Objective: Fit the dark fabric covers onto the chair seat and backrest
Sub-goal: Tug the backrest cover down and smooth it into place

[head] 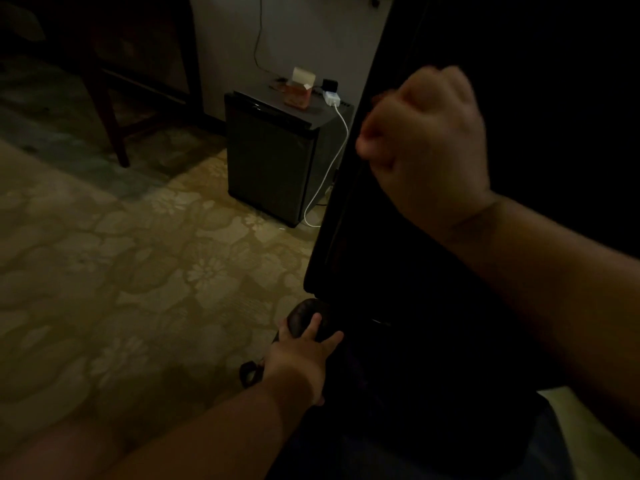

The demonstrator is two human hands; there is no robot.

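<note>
While the right hand (426,140) grips it, the backrest cover (346,188) hangs upright — long axis vertical.

No text, label, brand or number can be read anywhere in this dim view. The small open box (300,88) on the mini fridge (273,161) is too blurred to show any print.

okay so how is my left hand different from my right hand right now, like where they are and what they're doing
The right hand is raised high and curled into a fist at the edge of the dark backrest, seemingly gripping fabric there; the left hand reaches low, fingers wrapped over a rounded dark part near the seat.
The right hand looks large and blurred; the left looks smaller and sharper.
Both hold onto the dark chair.
</note>
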